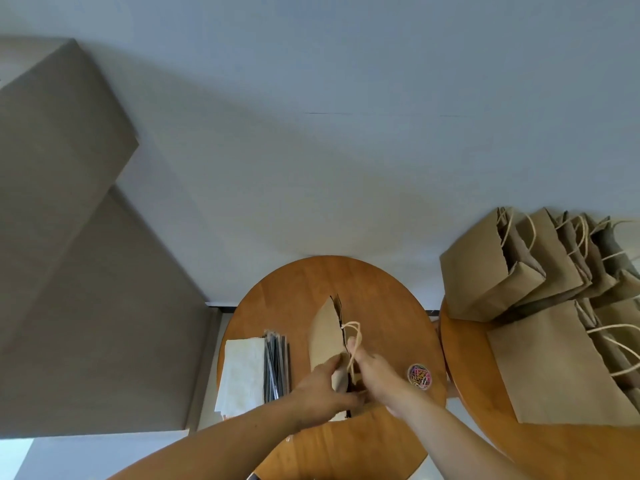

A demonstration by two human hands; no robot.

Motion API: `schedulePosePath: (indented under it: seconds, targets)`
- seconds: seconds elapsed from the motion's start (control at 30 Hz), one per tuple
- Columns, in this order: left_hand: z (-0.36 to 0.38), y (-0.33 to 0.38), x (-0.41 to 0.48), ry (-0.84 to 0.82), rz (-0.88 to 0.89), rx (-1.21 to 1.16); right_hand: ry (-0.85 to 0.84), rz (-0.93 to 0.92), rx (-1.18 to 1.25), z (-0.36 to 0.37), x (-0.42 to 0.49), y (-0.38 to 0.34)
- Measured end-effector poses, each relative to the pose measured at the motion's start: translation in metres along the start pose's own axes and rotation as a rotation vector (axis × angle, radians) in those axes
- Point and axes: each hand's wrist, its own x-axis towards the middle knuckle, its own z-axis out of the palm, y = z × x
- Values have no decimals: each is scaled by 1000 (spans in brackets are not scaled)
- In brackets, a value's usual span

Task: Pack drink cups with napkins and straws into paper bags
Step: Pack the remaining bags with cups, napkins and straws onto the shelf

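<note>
Item: one brown paper bag (327, 336), at the middle of our round wooden table (381, 296). Our left hand (320, 393) grips its near end; our right hand (375, 375) pinches its twine handles. To its left: napkins (242, 372), with wrapped straws (275, 365) just beside them. To its right: tub of coloured clips (419, 375). Second table (485, 441): more bags (540, 275), against a pale wall (346, 150).

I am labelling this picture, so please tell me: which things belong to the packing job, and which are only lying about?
Job: paper bag, held by the left hand and right hand; napkins; straws; other paper bags on the side table.
Lying about: tub of coloured paper clips, untouched.
</note>
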Motion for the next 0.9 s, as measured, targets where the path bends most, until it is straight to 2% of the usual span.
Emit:
schedulePosePath:
  seconds: [0.2,0.27,0.37,0.47,0.53,0.63,0.8,0.9]
  targets:
    - [14,11,7,279,-120,398,-4,-123,33,-2,2,7]
    - [10,13,8,303,-128,467,37,-247,-133,-10,4,10]
    - [-1,12,10,308,-105,445,224,-424,-564,-28,8,14]
    - [-8,9,14,310,-90,456,419,-673,-738,-42,11,11]
    - [-12,10,17,316,-84,466,415,-788,-894,-50,16,8]
    - [-18,16,20,287,-69,490,359,-802,-1074,-59,22,4]
    - [-31,20,25,167,118,641,438,-900,-1172,-69,29,-1]
    - [-44,18,28,111,199,659,412,-927,-1248,-74,32,2]
